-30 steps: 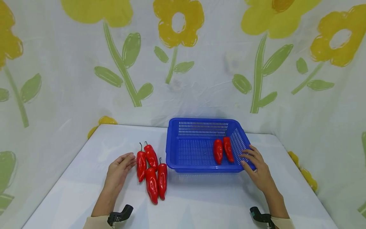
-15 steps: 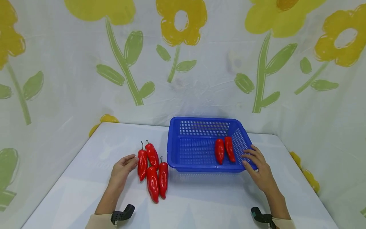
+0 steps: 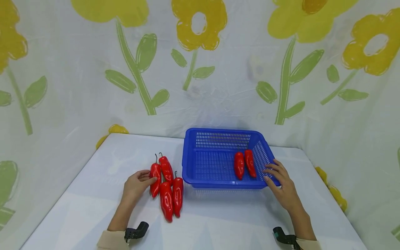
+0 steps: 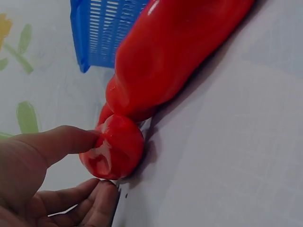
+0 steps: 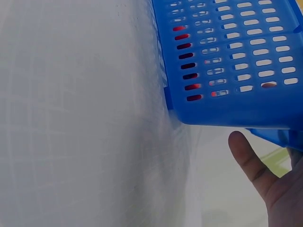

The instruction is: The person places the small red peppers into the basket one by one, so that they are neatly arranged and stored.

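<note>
Several glossy red peppers lie on the white table in a cluster left of the basket. My left hand (image 3: pixel 135 185) pinches the leftmost red pepper (image 3: pixel 155 180), thumb on top and fingers at its outer side; the left wrist view shows the thumb pressing this pepper (image 4: pixel 116 149) end-on. A blue plastic basket (image 3: pixel 218 184) with slotted walls stands at the back centre, holding two red peppers (image 3: pixel 239 166) on its right side. My right hand (image 3: pixel 284 191) holds the basket's right rim near the front corner, fingers bent over the edge. In the right wrist view its thumb (image 5: pixel 251 163) stays outside the wall.
Close beside the pinched pepper lie other peppers: one behind (image 3: pixel 166 170), one in front (image 3: pixel 166 201) and one to the right (image 3: pixel 177 197). A flower-printed white cloth (image 3: pixel 225 104) hangs behind the table (image 3: pixel 225 222) and along its sides.
My left hand has moved right onto the leftmost pepper and its thumb has come over the top. The right hand stays at the basket rim. The peppers and basket lie as before.
</note>
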`<state>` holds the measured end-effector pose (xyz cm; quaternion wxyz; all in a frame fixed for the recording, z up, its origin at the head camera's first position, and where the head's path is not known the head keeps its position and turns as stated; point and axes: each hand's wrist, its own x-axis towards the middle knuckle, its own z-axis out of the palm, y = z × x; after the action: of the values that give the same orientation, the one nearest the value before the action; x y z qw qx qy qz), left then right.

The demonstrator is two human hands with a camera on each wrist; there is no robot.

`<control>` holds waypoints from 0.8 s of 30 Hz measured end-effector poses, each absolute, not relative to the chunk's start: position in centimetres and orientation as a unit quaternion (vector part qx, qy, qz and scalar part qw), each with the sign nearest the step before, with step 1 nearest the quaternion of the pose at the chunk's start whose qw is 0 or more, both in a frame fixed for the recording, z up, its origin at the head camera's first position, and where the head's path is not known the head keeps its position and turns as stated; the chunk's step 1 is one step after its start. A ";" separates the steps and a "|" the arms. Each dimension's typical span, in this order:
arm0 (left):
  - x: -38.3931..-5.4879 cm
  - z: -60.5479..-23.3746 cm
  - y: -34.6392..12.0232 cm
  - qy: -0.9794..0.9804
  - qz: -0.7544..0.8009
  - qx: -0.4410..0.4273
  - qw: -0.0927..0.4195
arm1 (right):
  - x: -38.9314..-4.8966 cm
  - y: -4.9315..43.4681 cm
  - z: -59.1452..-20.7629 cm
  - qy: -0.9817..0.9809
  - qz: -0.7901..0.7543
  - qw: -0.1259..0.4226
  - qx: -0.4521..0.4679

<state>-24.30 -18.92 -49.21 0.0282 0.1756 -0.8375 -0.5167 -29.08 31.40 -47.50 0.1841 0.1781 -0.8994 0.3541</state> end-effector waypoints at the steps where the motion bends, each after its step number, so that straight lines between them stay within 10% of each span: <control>1: -24.3 -49.1 -18.8 -0.843 -0.509 0.174 0.030 | -29.1 31.4 -47.5 -0.900 0.354 0.184 0.177; 24: -23.7 -48.8 -19.7 -0.788 -0.586 0.188 0.014 | -29.2 31.4 -47.7 -0.894 0.362 0.190 0.185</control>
<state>-23.72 -19.74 -48.78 0.0144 0.1884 -0.7877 -0.5864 -29.18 31.42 -47.72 0.1902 0.1847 -0.8935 0.3624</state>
